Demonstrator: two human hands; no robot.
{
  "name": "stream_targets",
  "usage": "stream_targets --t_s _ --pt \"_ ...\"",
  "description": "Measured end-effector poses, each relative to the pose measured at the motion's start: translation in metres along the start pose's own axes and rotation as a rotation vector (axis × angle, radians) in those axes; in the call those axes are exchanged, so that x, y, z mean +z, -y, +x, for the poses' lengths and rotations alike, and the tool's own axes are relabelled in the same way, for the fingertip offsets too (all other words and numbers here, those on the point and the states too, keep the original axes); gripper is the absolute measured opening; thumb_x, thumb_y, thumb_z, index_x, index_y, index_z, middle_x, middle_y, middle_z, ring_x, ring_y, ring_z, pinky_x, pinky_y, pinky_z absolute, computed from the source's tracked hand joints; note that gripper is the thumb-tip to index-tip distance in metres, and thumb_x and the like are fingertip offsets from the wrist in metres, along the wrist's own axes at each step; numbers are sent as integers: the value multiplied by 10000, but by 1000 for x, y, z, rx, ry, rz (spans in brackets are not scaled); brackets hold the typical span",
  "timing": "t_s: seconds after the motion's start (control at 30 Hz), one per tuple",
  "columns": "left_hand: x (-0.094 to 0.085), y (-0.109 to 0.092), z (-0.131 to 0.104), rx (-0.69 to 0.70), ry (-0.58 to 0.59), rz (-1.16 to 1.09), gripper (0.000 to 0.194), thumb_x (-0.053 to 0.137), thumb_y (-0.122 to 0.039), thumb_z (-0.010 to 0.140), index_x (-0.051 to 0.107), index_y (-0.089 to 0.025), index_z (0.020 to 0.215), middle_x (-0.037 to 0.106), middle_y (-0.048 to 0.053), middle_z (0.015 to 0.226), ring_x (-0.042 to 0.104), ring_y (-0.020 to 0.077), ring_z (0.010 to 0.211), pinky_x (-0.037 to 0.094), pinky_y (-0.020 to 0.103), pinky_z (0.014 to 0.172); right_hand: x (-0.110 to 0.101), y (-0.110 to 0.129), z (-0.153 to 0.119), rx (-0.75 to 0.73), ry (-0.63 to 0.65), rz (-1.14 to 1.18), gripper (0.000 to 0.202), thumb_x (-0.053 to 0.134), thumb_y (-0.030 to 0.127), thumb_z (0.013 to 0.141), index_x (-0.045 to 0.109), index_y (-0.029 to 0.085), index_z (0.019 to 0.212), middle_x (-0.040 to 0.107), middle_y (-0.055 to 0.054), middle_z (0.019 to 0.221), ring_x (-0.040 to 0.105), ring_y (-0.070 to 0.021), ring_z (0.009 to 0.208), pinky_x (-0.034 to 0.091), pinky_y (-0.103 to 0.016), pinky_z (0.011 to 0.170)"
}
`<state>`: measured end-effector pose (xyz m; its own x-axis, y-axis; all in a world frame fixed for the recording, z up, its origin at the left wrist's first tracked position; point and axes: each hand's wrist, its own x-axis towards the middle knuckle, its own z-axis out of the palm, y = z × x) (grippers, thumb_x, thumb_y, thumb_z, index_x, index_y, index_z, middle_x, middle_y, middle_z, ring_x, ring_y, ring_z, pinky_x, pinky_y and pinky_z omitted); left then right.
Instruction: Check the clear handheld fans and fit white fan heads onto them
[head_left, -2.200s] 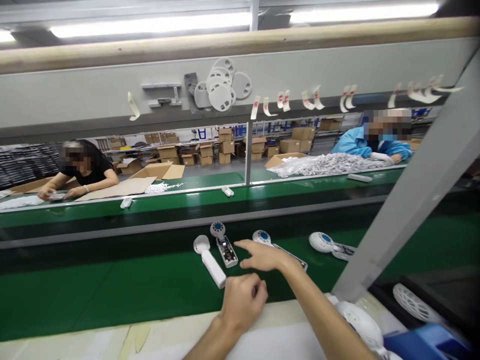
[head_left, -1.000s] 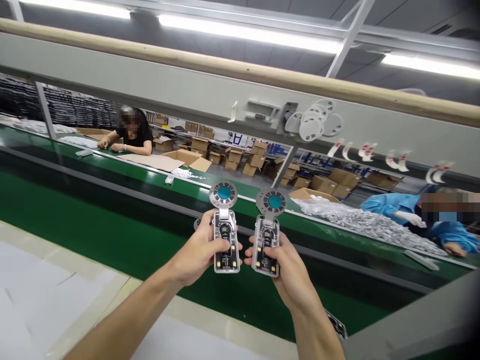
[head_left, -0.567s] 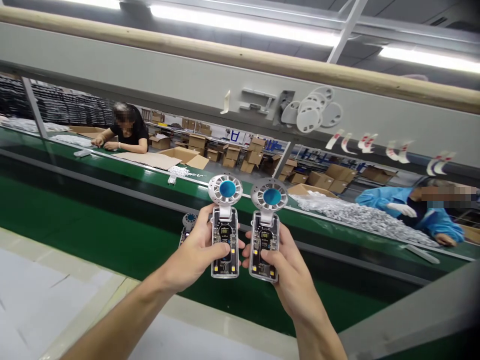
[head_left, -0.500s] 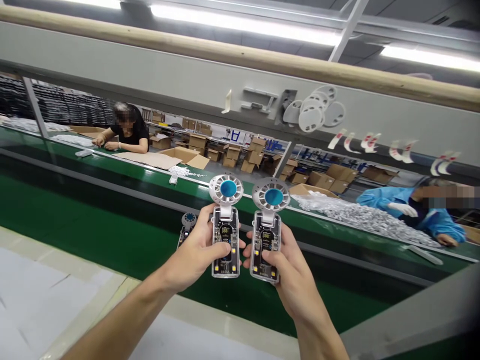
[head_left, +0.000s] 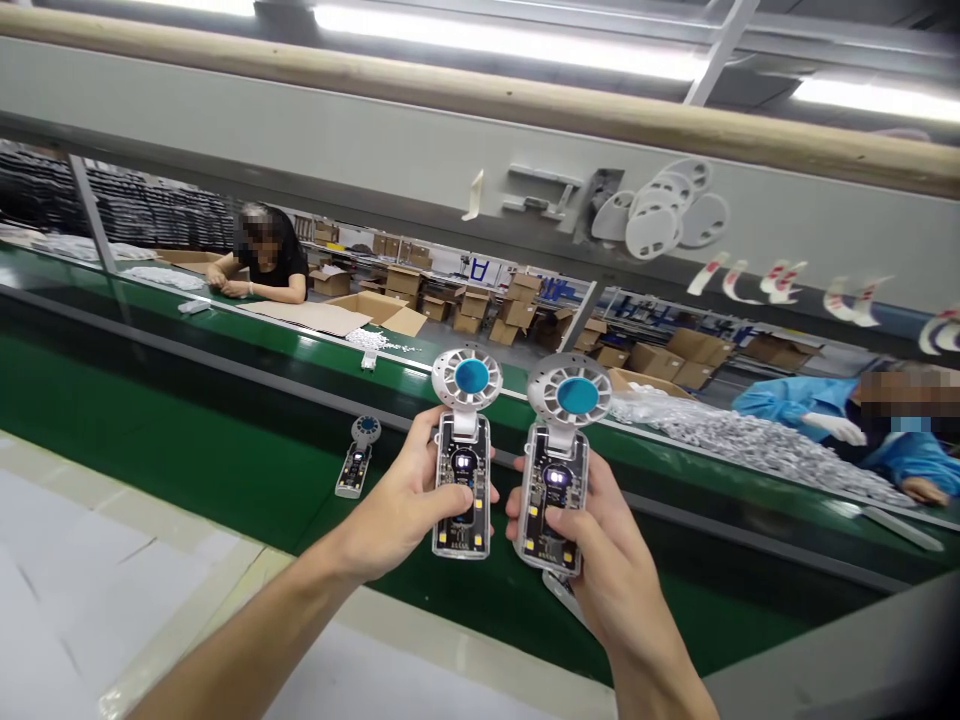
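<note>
Clear-cased fans stand upright side by side at centre frame: left hand [head_left: 401,500] grips one fan [head_left: 465,460], right hand [head_left: 592,540] the other [head_left: 559,470], thumbs on their fronts.

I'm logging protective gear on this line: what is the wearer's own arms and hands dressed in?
Nothing shows: the left hand and right hand are bare, with no gloves, rings or watch visible. Both forearms are uncovered to the picture's edge, no sleeves in view.

Colours: two handheld fans, green belt

Left fan [head_left: 464,470] and right fan [head_left: 559,470]: white slotted heads, blue hubs, clear bodies over black boards, yellow spots low. Conveyor belt [head_left: 187,460] dark green. Spare fan [head_left: 358,457] white, blue hub.
</note>
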<state>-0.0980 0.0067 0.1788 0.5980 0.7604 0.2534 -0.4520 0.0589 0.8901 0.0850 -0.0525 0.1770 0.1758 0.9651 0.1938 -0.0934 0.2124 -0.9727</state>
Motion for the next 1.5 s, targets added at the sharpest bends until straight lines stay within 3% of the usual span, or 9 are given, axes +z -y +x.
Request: stream_targets --t_s 0.07,0.3,0.4,0.6,0.83,1.03,1.5 --pt "0 0 0 8 -13 -5 649 672 -186 833 283 -264 1347 618 76 1125 682 171 760 531 372 764 -1 -1 1 1 19 3 628 634 274 822 393 255 1402 687 -39 893 656 -191 714 555 -317 644" --pt "-1 0 -2 -12 5 2 774 655 -116 776 207 -269 1389 633 34 997 683 195 811 511 383 799 3 5 -3 21 28 -17 780 651 270 824 273 328 1503 676 -46 1012 657 -209 844 554 -370 764" --pt "1 0 -2 -2 -32 7 783 627 -76 752 211 -271 1386 634 22 975 677 179 787 507 370 786 3 7 -4 21 12 -28 784 658 276 819 281 338 1504 673 -53 1046 663 -217 873 555 -366 762" --pt "5 0 -1 -17 -23 -6 691 645 -167 806 242 -241 1363 646 43 950 683 192 754 522 364 725 5 9 -3 32 -5 9 745 625 295 834 302 275 1506 680 -38 872 627 -182 671 530 -309 615" --pt "6 -2 -2 -17 -7 -75 661 677 -186 802 295 -237 1340 663 51 934 693 205 728 529 356 683 7 10 -4 20 6 23 729 630 281 827 316 299 1484 687 -39 901 638 -183 674 532 -313 615" --pt "7 -2 -3 -50 31 -160 611 690 -193 794 324 -216 1282 680 67 916 704 229 766 543 369 713 6 8 -3 21 16 24 722 646 285 809 343 316 1463 686 -62 1061 671 -201 746 559 -345 654" --pt "5 1 -2 11 11 -106 705 684 -179 795 248 -243 1345 663 58 951 710 231 763 562 410 740 -3 5 -1 -20 42 -8 734 654 300 826 320 308 1480 689 -54 977 653 -199 711 557 -352 648"
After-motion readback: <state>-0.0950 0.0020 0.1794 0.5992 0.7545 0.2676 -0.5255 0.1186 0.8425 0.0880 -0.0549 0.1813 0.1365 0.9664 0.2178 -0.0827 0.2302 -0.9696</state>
